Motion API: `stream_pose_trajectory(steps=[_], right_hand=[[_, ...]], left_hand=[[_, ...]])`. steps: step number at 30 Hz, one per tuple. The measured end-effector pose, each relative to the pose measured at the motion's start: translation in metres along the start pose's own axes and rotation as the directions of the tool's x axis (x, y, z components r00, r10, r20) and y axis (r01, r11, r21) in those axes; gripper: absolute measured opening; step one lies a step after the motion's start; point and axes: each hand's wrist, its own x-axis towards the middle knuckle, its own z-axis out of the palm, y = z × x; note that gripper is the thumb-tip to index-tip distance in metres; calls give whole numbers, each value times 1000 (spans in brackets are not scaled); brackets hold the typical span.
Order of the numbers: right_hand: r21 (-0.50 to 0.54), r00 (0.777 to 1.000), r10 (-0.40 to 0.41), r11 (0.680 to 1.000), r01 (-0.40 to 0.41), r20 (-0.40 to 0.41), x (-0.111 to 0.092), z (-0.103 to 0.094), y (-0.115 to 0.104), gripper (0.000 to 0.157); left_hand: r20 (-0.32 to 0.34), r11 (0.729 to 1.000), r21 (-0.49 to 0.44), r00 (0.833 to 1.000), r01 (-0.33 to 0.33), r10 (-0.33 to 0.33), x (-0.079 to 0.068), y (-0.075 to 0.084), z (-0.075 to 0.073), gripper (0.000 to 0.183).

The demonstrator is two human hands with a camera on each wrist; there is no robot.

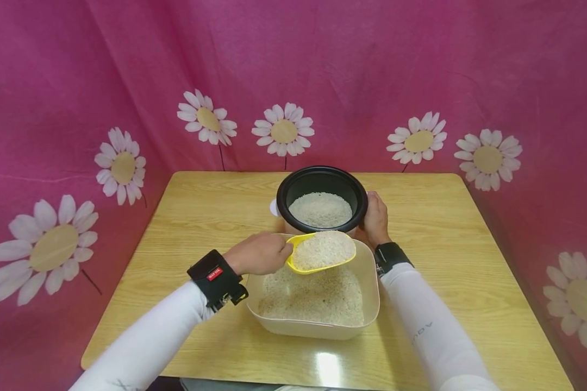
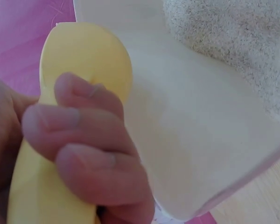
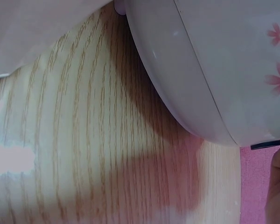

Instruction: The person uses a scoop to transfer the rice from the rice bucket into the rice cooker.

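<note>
My left hand [image 1: 262, 253] grips the handle of a yellow scoop [image 1: 289, 263], its fingers wrapped around it in the left wrist view. Rice [image 1: 326, 248] fills the scoop, which is held over the far part of a cream-coloured bin [image 1: 318, 329]. More rice [image 1: 318, 298] covers the bin's bottom. Just behind the bin is a rice cooker [image 3: 186, 70], white with pink flowers, with a black inner pot [image 1: 318, 182]. A mound of rice [image 1: 321, 209] lies in that pot. My right hand [image 1: 375, 220] holds the cooker at its right side, some fingers hidden behind it.
The wooden table [image 1: 215, 217] carries the bin and cooker. Pink cloth [image 1: 342, 65] with large daisies stands along the table's back and both sides. A white tab [image 1: 273, 207] juts from the cooker's left side.
</note>
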Motion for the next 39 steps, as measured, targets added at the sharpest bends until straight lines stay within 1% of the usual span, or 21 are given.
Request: stream_pose_trajectory(steps=[3,6,8,10,12,15,18,20,24,26,27,30,33,34,36,39], right_hand=[[9,1000,12,1000,-12,-7,-1,0,-1,35],[74,999,51,996,-51,-3,7,2,10,35],[95,998,65,993,-64,-10,14,2,20,35],[95,999,52,994,-51,-14,20,3,28,34],[58,999,20,998,-18,-27,23,3,33,34],[20,999,-23,1000,24,-38,24,3,37,33],[9,998,-38,999,39,-45,24,2,37,33],[8,998,-43,999,44,-51,24,2,37,32],[2,997,-50,999,50,-57,24,2,36,33],[1,997,-50,999,50,-60,24,2,37,34],[5,997,-48,999,48,-60,25,1,37,34],[8,997,-43,999,43,-66,25,1,38,34],[14,997,-42,999,43,-67,26,1,39,35],[16,997,-44,999,46,-67,26,1,39,35],[29,997,-48,998,50,-65,26,1,39,34],[17,996,-55,998,57,-73,26,2,38,34]], left_hand=[[-7,1000,5,1000,-6,6,0,0,-4,40],[-17,1000,11,1000,-14,14,1,0,-7,41],[-27,1000,11,999,-20,20,2,0,-10,40],[-46,999,24,998,-33,34,4,0,-12,39],[-57,999,15,998,-35,36,5,0,-15,36],[-53,999,-44,998,-17,15,9,-1,-20,35],[-41,993,-119,999,13,-18,14,-1,-26,38],[-40,988,-149,998,38,-45,18,-1,-31,41],[-54,988,-138,995,76,-84,26,2,-41,46],[-68,992,-106,994,75,-82,30,3,-45,44],[-73,995,-71,995,64,-69,32,4,-46,40],[-108,998,-35,992,57,-60,38,7,-50,39],[-154,998,-34,986,62,-66,42,8,-52,43],[-176,996,-51,981,68,-76,44,8,-51,48],[-216,997,-44,974,63,-71,47,8,-51,49],[-264,998,-20,962,62,-65,51,7,-49,49]])
